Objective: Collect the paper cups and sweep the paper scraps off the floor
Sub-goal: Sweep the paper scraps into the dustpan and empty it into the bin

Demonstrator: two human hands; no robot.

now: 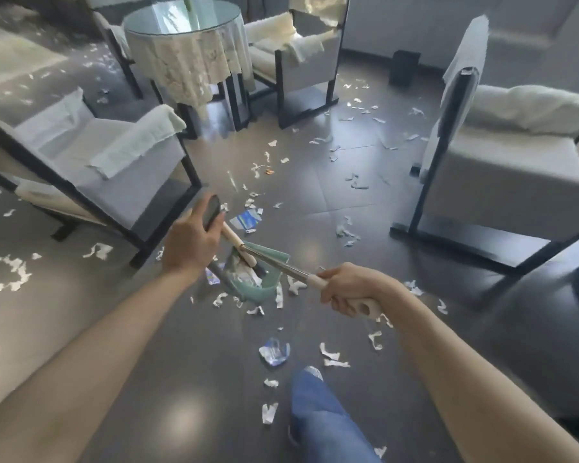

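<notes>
Left hand [189, 243] grips dark top of dustpan handle [229, 233], fingers curled round it. Right hand [351, 289] grips cream broom handle [365, 304], fingers clamped. Green dustpan [264, 289] on dark floor [181, 345] between hands, scraps inside. Paper scraps [331, 357] scattered around. Crumpled paper cup [274, 352] near blue-jeans leg [318, 416].

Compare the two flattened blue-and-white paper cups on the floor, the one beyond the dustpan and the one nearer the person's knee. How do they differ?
The far cup lies beyond the green dustpan, near the left hand; the near cup lies just ahead of the knee. The far cup looks flatter, the near cup more crumpled and curled. Both are crushed, blue and white, and not yet collected.
</notes>
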